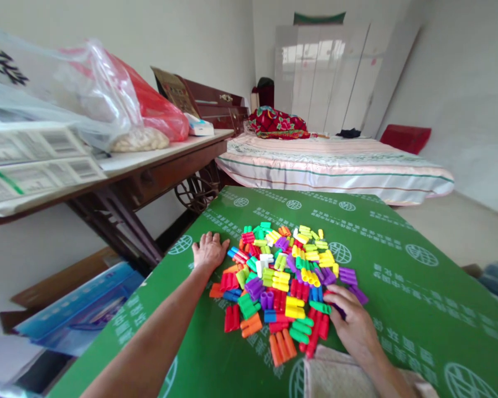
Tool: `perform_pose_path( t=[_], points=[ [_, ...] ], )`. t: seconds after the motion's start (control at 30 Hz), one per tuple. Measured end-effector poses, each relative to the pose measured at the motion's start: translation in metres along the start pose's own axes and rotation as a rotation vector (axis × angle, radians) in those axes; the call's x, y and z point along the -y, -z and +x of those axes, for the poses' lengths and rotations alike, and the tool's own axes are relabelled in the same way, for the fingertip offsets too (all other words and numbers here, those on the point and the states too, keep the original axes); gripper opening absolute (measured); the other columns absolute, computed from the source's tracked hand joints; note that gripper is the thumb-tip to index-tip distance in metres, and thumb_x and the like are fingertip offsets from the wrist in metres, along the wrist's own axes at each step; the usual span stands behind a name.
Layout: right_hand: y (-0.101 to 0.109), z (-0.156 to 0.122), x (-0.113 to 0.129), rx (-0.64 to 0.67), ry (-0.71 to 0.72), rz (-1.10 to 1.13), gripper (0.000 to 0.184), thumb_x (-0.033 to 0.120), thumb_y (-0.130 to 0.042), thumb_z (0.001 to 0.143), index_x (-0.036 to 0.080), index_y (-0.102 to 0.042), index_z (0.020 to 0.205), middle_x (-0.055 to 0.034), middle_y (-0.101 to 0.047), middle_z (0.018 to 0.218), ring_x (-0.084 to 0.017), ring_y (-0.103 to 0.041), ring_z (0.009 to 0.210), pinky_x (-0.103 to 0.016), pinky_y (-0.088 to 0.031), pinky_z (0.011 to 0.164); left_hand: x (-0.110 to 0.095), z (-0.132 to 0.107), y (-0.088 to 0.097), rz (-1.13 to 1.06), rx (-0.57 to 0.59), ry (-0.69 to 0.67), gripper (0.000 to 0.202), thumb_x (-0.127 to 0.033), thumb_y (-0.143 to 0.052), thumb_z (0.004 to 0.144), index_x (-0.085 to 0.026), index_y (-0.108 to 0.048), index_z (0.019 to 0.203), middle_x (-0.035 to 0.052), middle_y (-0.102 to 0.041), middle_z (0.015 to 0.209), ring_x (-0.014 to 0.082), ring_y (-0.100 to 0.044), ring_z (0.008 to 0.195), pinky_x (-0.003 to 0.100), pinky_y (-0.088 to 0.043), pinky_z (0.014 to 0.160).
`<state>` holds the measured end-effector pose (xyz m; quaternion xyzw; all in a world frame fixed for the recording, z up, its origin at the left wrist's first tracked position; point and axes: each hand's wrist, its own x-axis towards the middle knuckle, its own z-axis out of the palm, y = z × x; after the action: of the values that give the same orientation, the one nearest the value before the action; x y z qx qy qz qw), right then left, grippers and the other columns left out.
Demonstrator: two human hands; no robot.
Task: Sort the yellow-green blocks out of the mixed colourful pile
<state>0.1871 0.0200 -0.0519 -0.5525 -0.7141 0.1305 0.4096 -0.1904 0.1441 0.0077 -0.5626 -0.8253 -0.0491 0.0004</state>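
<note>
A heap of bullet-shaped plastic building blocks (pixel 280 279) in red, yellow, green, purple, orange, blue and white lies on the green table (pixel 398 309). My left hand (pixel 209 251) rests flat on the tabletop at the heap's left edge, fingers spread and holding nothing. At the right edge, my right hand (pixel 354 323) has its fingers curled round a dark purple block (pixel 339 310), partly hidden by the hand. Its fingertips are close to a green block (pixel 320 307) and some red ones. Below the right wrist lies a beige folded cloth (pixel 336 373).
To the left stands a brown wooden sewing-machine table (pixel 161 171) with plastic bags (pixel 103 88) and white cartons (pixel 33 160) on top. A blue plastic package (pixel 83 309) is beneath it. Beyond the green table is a bed (pixel 332 160) with a red floral quilt (pixel 278 122).
</note>
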Motion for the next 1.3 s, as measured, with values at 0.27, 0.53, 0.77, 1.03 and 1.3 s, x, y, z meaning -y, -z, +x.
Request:
perform_pose_path(
  t=[0.27, 0.53, 0.77, 1.03, 1.3],
  points=[
    [0.002, -0.008, 0.004, -0.011, 0.02, 0.047, 0.024, 0.021, -0.05, 0.081, 0.027, -0.074, 0.085, -0.0046, -0.072, 0.109, -0.022, -0.067, 0.103, -0.037, -0.054, 0.092, -0.001, -0.003, -0.002, -0.009, -0.023, -0.02, 0.061, -0.052, -0.023, 0.092, -0.014, -0.042, 0.136, 0.0134, -0.031, 0.152, 0.0306, -0.023, 0.142, 0.056, -0.024, 0.115],
    [0.005, -0.008, 0.024, -0.049, 0.082, 0.012, 0.021, 0.021, -0.053, 0.083, 0.024, -0.073, 0.09, -0.006, -0.073, 0.103, -0.021, -0.069, 0.097, -0.033, -0.056, 0.088, -0.001, -0.002, 0.001, -0.02, -0.034, -0.027, 0.062, -0.051, -0.023, 0.092, -0.013, -0.042, 0.137, 0.015, -0.031, 0.151, 0.0317, -0.023, 0.142, 0.057, -0.024, 0.114],
    [0.007, -0.007, 0.034, -0.092, 0.143, -0.026, 0.02, 0.02, -0.052, 0.086, 0.024, -0.071, 0.087, -0.0045, -0.074, 0.095, -0.019, -0.069, 0.092, -0.031, -0.056, 0.085, -0.001, -0.001, -0.001, -0.021, -0.043, -0.025, 0.062, -0.051, -0.023, 0.092, -0.013, -0.042, 0.136, 0.0148, -0.032, 0.151, 0.0317, -0.024, 0.141, 0.056, -0.026, 0.113],
    [0.024, 0.039, 0.058, 0.006, 0.088, -0.151, 0.025, 0.025, -0.047, 0.089, 0.024, -0.071, 0.094, -0.0037, -0.075, 0.095, -0.017, -0.069, 0.087, -0.028, -0.052, 0.083, 0.001, 0.0, -0.002, -0.018, -0.063, -0.045, 0.062, -0.051, -0.022, 0.091, -0.013, -0.045, 0.133, 0.0152, -0.035, 0.149, 0.0321, -0.025, 0.14, 0.057, -0.027, 0.111],
    [0.005, 0.136, 0.063, 0.345, -0.237, -0.591, 0.026, 0.026, -0.046, 0.09, 0.025, -0.069, 0.101, -0.0056, -0.075, 0.098, -0.02, -0.07, 0.092, -0.026, -0.048, 0.072, 0.001, 0.001, 0.001, -0.017, -0.055, -0.038, 0.062, -0.051, -0.021, 0.091, -0.013, -0.044, 0.134, 0.0148, -0.035, 0.149, 0.0316, -0.025, 0.14, 0.057, -0.026, 0.112]
  ],
)
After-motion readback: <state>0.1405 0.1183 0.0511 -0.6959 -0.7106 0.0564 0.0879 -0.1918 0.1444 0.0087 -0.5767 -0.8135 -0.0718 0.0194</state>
